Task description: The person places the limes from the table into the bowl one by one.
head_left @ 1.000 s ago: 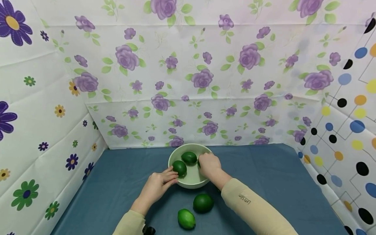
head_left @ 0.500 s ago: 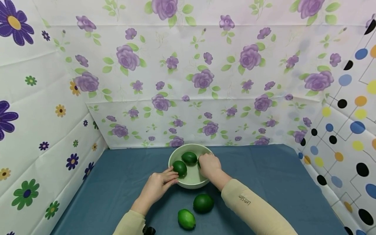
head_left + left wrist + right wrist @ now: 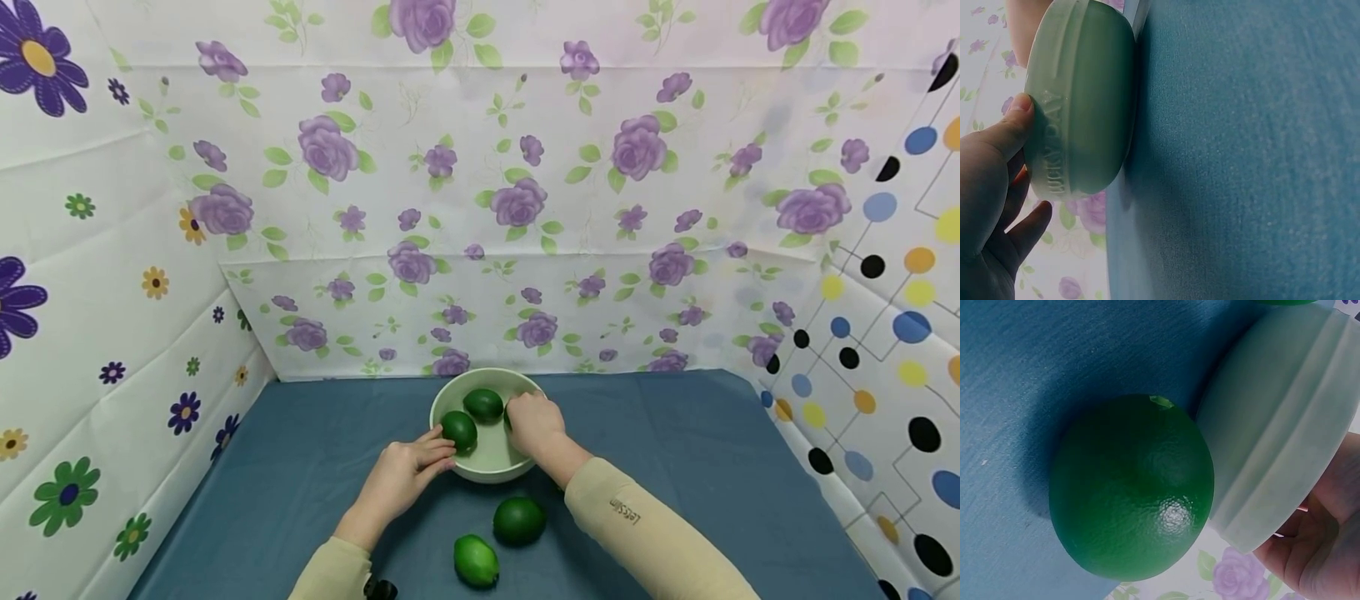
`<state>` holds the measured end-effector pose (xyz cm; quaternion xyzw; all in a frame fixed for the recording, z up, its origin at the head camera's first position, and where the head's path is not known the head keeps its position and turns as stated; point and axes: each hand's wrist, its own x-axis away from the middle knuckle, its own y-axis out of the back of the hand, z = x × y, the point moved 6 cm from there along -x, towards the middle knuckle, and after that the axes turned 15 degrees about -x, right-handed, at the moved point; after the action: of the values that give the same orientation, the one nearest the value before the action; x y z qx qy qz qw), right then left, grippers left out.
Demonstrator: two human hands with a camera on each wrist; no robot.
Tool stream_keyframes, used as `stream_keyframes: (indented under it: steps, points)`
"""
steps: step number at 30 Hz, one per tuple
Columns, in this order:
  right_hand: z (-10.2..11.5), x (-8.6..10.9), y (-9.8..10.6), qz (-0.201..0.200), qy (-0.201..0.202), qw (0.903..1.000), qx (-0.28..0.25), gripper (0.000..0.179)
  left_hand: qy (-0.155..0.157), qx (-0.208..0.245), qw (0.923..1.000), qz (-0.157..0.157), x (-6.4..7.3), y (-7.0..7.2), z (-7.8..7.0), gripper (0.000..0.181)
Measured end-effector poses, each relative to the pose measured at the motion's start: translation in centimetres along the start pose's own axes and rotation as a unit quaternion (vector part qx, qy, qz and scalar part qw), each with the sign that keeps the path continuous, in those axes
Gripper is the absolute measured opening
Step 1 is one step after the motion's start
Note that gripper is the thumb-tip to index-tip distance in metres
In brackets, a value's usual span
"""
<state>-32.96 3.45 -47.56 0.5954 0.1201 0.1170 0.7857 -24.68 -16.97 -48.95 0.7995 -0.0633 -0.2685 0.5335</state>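
A pale green bowl (image 3: pixel 491 477) stands at the back of the blue table, with limes inside. One lime (image 3: pixel 483 406) lies towards its back, and another lime (image 3: pixel 459 431) sits at its left side. My left hand (image 3: pixel 401 475) holds the bowl's left rim; in the left wrist view its thumb (image 3: pixel 1021 103) presses the edge. Inside the bowl's right side, my right hand (image 3: pixel 536 425) grips a lime (image 3: pixel 507 417), mostly hidden by the fingers. The bowl's outer wall hides what this hand holds in the right wrist view.
In front of the bowl lie a dark green lime (image 3: pixel 519 521) and a brighter lime (image 3: pixel 476 560). A large lime (image 3: pixel 1132 487) lies beside the bowl in the right wrist view. Flowered sheets (image 3: pixel 465 208) enclose the blue cloth (image 3: pixel 337 417) at the back.
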Motion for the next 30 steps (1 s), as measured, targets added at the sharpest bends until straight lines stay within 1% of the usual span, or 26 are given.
stream_keyframes:
  steps: [6,14,23,30]
  points:
    - [0.1,0.04,0.14,-0.005,0.004,1.0,-0.001,0.018,0.002,-0.003,1.0,0.0,-0.02,0.05,0.09,0.031]
    - [0.12,0.04,0.02,0.004,0.0,1.0,-0.003,0.02,0.002,-0.004,1.0,0.0,0.0,0.03,0.1,0.031]
    - [0.03,0.02,0.15,-0.001,0.001,1.0,-0.002,0.014,0.0,0.001,1.0,0.003,0.0,-0.08,0.03,0.031]
    - [0.01,0.1,0.2,-0.004,0.001,1.0,-0.005,0.019,-0.005,-0.001,1.0,0.001,-0.04,-0.07,0.01,0.031]
